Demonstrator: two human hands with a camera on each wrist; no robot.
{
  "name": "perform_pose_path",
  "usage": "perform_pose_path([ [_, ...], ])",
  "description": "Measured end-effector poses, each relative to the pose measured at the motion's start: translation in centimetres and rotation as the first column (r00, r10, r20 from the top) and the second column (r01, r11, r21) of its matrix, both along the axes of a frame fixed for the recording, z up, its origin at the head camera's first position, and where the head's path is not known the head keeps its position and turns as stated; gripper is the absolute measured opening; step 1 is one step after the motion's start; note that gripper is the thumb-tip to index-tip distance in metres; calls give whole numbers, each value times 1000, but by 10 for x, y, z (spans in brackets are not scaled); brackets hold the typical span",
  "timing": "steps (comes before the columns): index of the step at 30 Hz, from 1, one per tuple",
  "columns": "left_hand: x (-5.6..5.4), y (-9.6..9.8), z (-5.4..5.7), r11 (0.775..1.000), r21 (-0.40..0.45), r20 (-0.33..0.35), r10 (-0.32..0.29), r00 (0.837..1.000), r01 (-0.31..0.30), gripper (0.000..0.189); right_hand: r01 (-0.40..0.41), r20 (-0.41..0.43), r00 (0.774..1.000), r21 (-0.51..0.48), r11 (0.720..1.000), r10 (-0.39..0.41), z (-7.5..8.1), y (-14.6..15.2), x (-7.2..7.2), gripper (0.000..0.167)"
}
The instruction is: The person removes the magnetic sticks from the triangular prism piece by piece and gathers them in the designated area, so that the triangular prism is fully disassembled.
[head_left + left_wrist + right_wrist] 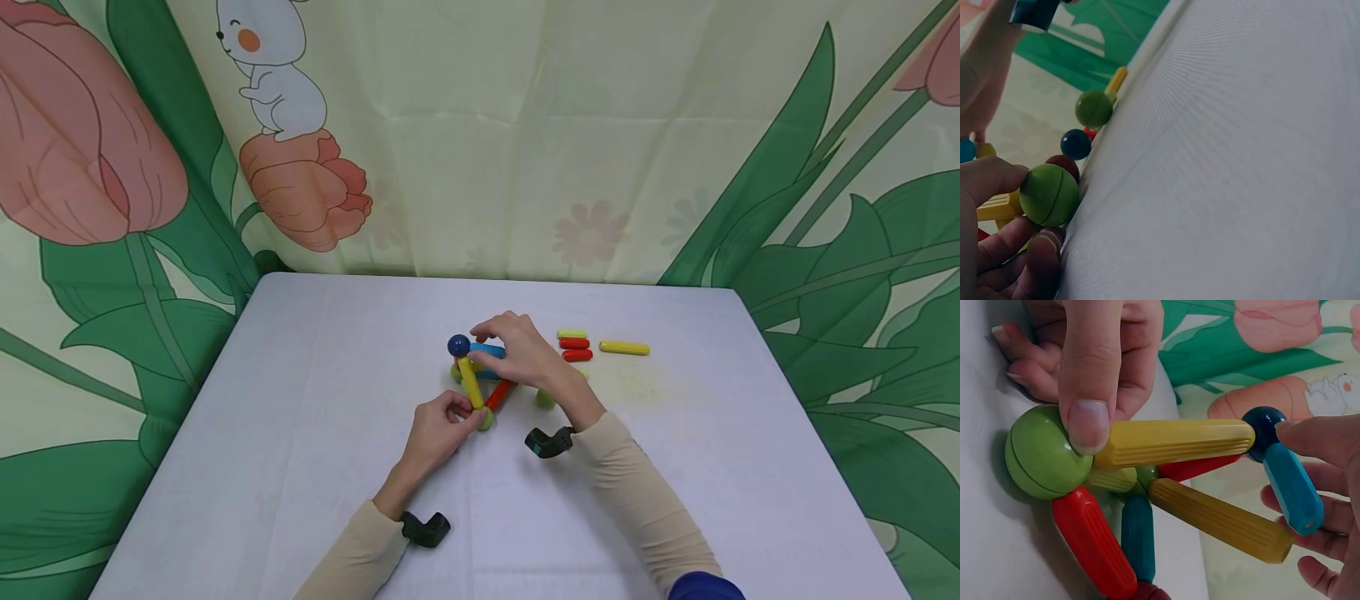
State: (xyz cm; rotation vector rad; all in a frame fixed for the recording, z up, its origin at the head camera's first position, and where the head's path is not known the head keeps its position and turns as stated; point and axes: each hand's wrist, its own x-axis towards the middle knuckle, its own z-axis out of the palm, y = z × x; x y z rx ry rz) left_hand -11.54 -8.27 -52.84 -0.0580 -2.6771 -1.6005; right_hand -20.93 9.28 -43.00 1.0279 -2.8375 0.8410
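Observation:
A frame of coloured rods and balls stands at mid-table. My left hand (442,429) pinches the green ball (1047,453) at its near corner, thumb reaching onto the end of a yellow rod (1175,440). That rod slants up to a dark blue ball (459,345). On the frame's other side, my right hand (521,354) holds a light blue rod (1294,487) that meets the dark blue ball, its thumb tip against the ball. Lower down are a red rod (1094,544), a second yellow rod (1222,519) with one end free, and a teal rod (1138,537).
Beyond my right hand lie a loose yellow rod (624,347), two short red rods (576,355) and a short yellow-green one (572,333). A green ball (545,400) sits under the right wrist. The white table (337,375) ends at a printed curtain (465,167).

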Motion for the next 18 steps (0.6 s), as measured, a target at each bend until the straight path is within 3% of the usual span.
perform_pose_path([
  [9,-1,0,0,1000,-9,-10,-7,1000,6,30,-12,-15,1000,-20,1000,12,-1,-5,0,26],
  [18,0,0,2,1000,-8,6,-7,1000,7,32,31,3,1000,-5,1000,-31,0,-8,1,27],
])
